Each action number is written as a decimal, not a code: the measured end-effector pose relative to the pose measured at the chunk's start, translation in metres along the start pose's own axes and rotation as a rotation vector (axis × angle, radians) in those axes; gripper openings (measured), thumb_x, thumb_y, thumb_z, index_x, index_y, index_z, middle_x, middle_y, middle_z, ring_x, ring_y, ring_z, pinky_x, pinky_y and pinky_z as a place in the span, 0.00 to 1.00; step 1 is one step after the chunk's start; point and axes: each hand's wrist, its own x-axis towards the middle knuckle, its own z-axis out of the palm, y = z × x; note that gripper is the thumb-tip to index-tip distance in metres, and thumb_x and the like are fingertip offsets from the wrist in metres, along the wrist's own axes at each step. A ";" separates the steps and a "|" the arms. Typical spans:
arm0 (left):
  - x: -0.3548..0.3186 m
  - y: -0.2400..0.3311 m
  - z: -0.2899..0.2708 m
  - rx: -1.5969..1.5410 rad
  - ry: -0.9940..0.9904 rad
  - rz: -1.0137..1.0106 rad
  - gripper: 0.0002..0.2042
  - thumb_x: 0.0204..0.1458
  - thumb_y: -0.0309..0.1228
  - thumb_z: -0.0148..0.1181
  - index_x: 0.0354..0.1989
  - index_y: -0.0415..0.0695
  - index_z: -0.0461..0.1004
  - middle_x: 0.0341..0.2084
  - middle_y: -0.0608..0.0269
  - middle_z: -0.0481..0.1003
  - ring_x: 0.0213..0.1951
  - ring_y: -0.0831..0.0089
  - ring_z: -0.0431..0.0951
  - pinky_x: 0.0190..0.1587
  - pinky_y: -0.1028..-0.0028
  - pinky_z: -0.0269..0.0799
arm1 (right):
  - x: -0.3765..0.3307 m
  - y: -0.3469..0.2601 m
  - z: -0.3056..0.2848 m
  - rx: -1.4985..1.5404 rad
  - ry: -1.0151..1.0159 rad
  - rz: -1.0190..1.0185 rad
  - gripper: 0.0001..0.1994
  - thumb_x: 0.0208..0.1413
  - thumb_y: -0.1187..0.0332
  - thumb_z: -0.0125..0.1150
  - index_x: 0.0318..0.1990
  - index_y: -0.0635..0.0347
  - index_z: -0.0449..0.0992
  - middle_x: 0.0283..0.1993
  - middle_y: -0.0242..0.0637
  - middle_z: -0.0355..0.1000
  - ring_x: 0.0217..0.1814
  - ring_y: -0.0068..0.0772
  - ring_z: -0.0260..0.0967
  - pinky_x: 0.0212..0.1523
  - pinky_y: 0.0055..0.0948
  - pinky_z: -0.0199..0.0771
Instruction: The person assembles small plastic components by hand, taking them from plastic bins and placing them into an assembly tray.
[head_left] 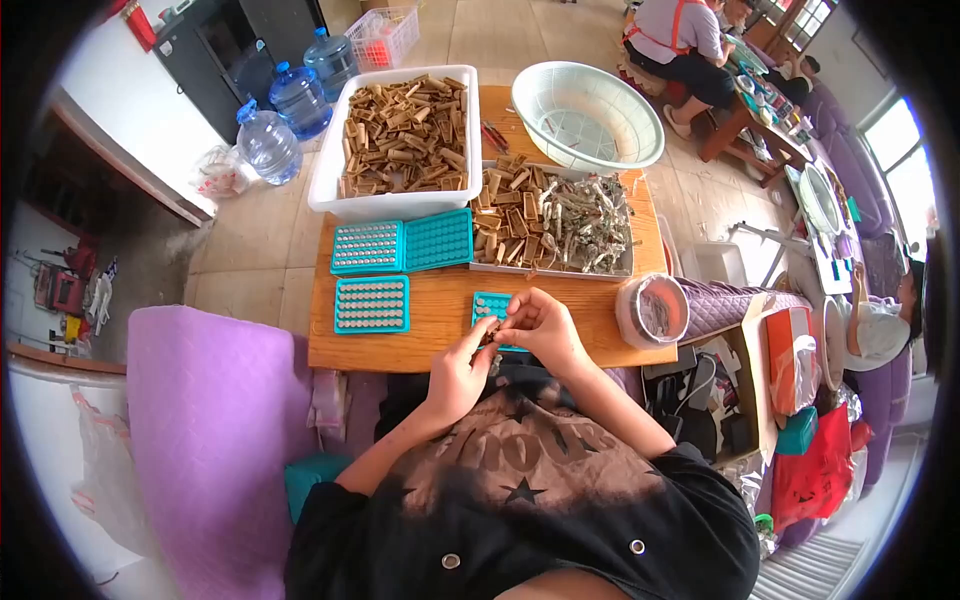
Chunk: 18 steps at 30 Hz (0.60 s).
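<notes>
Near the table's front edge, my left hand (460, 375) pinches a small dark brown piece (490, 338) between thumb and fingers. My right hand (548, 328) meets it there, its thumb and fingertips pressed together; what they grip is too small to make out. Below both hands lies a teal tray (483, 303), partly covered by them. To the left, another teal tray (372, 306) carries rows of round silvery pieces. Just beyond sits a teal case (438, 241), whose left half is filled with similar pieces. A shallow box (550, 271) holds brown channel-shaped pieces and a heap of clear, silvery strips.
A white tub (323, 190) full of brown pieces stands at the back left of the wooden table (440, 345). A pale green basket (600, 110) leans at the back right, a clear plastic tub (652, 308) nearer. Large water bottles (270, 145) stand beyond; other people sit at right.
</notes>
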 end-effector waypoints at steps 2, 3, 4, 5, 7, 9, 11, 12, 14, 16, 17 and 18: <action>0.000 -0.002 0.003 -0.119 0.039 0.081 0.21 0.54 0.25 0.54 0.57 0.45 0.64 0.43 0.57 0.75 0.41 0.66 0.77 0.44 0.80 0.70 | 0.000 0.006 0.002 0.126 -0.024 -0.172 0.15 0.49 0.79 0.60 0.46 0.65 0.67 0.40 0.34 0.71 0.41 0.24 0.69 0.44 0.25 0.72; 0.002 0.002 0.001 -0.116 0.041 0.083 0.21 0.54 0.25 0.54 0.57 0.45 0.64 0.43 0.57 0.75 0.41 0.66 0.77 0.44 0.80 0.70 | 0.003 0.003 0.006 0.127 -0.027 -0.175 0.15 0.49 0.79 0.60 0.46 0.65 0.67 0.40 0.34 0.71 0.41 0.24 0.69 0.44 0.25 0.72; 0.004 0.008 -0.002 -0.316 0.048 0.080 0.19 0.54 0.24 0.54 0.56 0.42 0.65 0.43 0.58 0.75 0.42 0.69 0.76 0.45 0.79 0.70 | 0.004 -0.002 0.011 0.255 -0.046 -0.129 0.15 0.50 0.78 0.60 0.46 0.65 0.67 0.40 0.34 0.70 0.42 0.24 0.69 0.44 0.25 0.72; 0.006 0.011 -0.004 -0.516 0.054 0.078 0.18 0.54 0.23 0.53 0.55 0.39 0.66 0.43 0.59 0.75 0.43 0.72 0.76 0.46 0.79 0.70 | 0.006 -0.005 0.014 0.381 -0.065 -0.082 0.15 0.50 0.77 0.61 0.46 0.65 0.68 0.41 0.34 0.70 0.42 0.24 0.69 0.45 0.25 0.71; 0.007 0.009 -0.006 -0.696 0.011 -0.036 0.17 0.54 0.22 0.53 0.53 0.38 0.67 0.43 0.59 0.74 0.44 0.73 0.75 0.47 0.78 0.71 | 0.005 -0.001 0.010 0.418 -0.140 -0.016 0.14 0.51 0.75 0.61 0.45 0.64 0.68 0.42 0.34 0.70 0.44 0.25 0.68 0.46 0.26 0.70; 0.007 0.001 -0.008 -0.874 -0.034 -0.153 0.16 0.54 0.21 0.52 0.52 0.37 0.68 0.44 0.60 0.74 0.45 0.75 0.74 0.48 0.77 0.71 | 0.003 0.003 0.010 0.455 -0.214 0.051 0.14 0.51 0.72 0.61 0.45 0.63 0.68 0.42 0.34 0.69 0.45 0.25 0.67 0.47 0.27 0.69; 0.007 -0.010 -0.008 -0.993 -0.072 -0.165 0.15 0.54 0.22 0.54 0.51 0.39 0.69 0.45 0.60 0.73 0.45 0.74 0.74 0.49 0.75 0.71 | 0.002 0.005 0.012 0.580 -0.238 0.090 0.14 0.52 0.70 0.61 0.45 0.62 0.68 0.43 0.33 0.69 0.45 0.25 0.67 0.48 0.27 0.68; 0.007 -0.012 -0.007 -0.993 -0.073 -0.165 0.15 0.54 0.22 0.54 0.51 0.39 0.69 0.45 0.60 0.73 0.45 0.74 0.74 0.49 0.75 0.71 | 0.003 0.006 0.012 0.580 -0.238 0.090 0.14 0.52 0.70 0.61 0.45 0.62 0.68 0.43 0.33 0.69 0.45 0.25 0.67 0.48 0.27 0.68; 0.007 -0.014 -0.006 -1.139 -0.095 -0.253 0.15 0.53 0.23 0.55 0.50 0.39 0.70 0.44 0.61 0.74 0.45 0.74 0.74 0.50 0.72 0.70 | 0.005 0.009 0.011 0.552 -0.257 0.069 0.14 0.52 0.69 0.61 0.45 0.61 0.69 0.44 0.32 0.69 0.45 0.25 0.67 0.48 0.27 0.68; 0.008 -0.015 -0.005 -1.180 -0.081 -0.263 0.14 0.53 0.24 0.55 0.49 0.39 0.71 0.43 0.61 0.74 0.45 0.74 0.73 0.51 0.71 0.70 | 0.005 0.005 0.013 0.507 -0.235 0.083 0.12 0.54 0.68 0.59 0.45 0.60 0.69 0.43 0.30 0.68 0.45 0.23 0.66 0.47 0.25 0.67; 0.009 -0.016 -0.005 -1.221 -0.069 -0.271 0.14 0.53 0.25 0.55 0.49 0.40 0.71 0.43 0.62 0.74 0.45 0.73 0.73 0.51 0.70 0.70 | 0.006 0.007 0.014 0.500 -0.208 0.091 0.12 0.55 0.68 0.58 0.45 0.60 0.69 0.43 0.30 0.68 0.45 0.22 0.66 0.47 0.25 0.67; 0.009 -0.017 -0.004 -1.253 -0.071 -0.262 0.13 0.53 0.25 0.55 0.48 0.40 0.72 0.44 0.62 0.73 0.46 0.73 0.73 0.52 0.69 0.69 | 0.006 0.007 0.015 0.484 -0.201 0.086 0.12 0.56 0.67 0.57 0.45 0.60 0.68 0.43 0.29 0.68 0.45 0.22 0.66 0.47 0.24 0.67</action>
